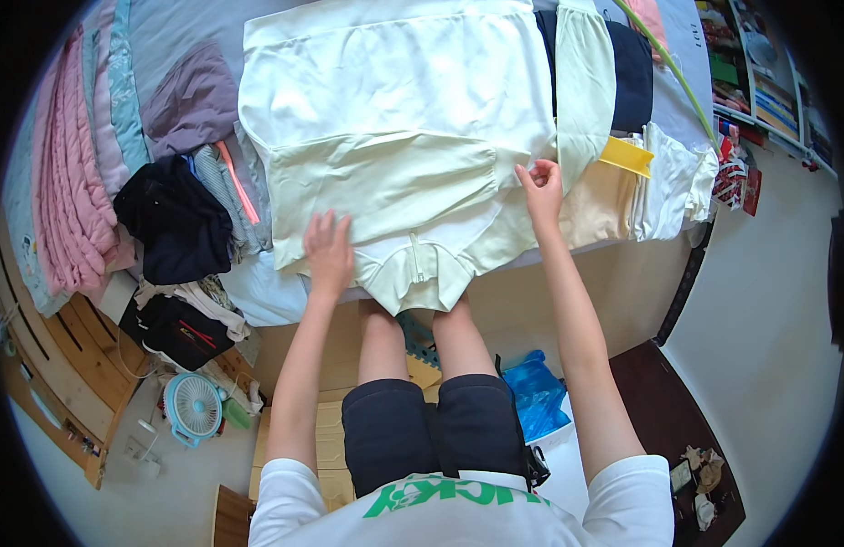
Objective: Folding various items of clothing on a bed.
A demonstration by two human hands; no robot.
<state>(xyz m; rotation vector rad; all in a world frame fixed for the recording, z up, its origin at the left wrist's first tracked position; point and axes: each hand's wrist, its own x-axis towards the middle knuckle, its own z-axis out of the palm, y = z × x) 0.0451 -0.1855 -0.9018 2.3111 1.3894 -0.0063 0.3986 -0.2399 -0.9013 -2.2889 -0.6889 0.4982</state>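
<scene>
A pale yellow-green zip-neck top [385, 178] lies spread on the bed, its collar and short zip toward me. One sleeve is folded across the body; the other sleeve [586, 100] runs away from me along the right side. My left hand [329, 252] rests on the left part of the top near its close edge, fingers out and slightly blurred. On the right, near the shoulder, my right hand [543, 182] has thumb and fingers pinched together at the fabric's edge. The fabric between those fingertips is barely visible.
Left of the top lie a black garment [176, 219], a mauve garment [194, 100] and a pink quilt [71, 173]. To the right are folded beige cloth [600, 201], a yellow strip [627, 157] and white clothes [673, 182]. A blue fan [194, 407] stands below left; a blue bag [534, 392] is below.
</scene>
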